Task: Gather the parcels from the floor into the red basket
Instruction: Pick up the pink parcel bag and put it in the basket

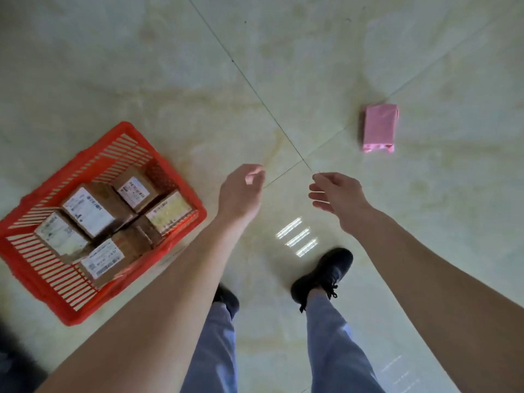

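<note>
A red slatted basket (175,177) stands on the floor at the left and holds several brown cardboard parcels (90,209) with white labels. A pink wrapped parcel (379,129) lies alone on the floor at the upper right. My left hand (241,191) hangs in the air just right of the basket, fingers loosely curled, holding nothing. My right hand (337,195) is stretched forward in the middle, fingers apart and empty, well short of the pink parcel.
The floor is pale glossy tile with thin dark joint lines (255,92) and a bright light reflection (297,236). My two feet in black shoes (323,275) stand below the hands. A dark shape (11,361) sits at the bottom left corner.
</note>
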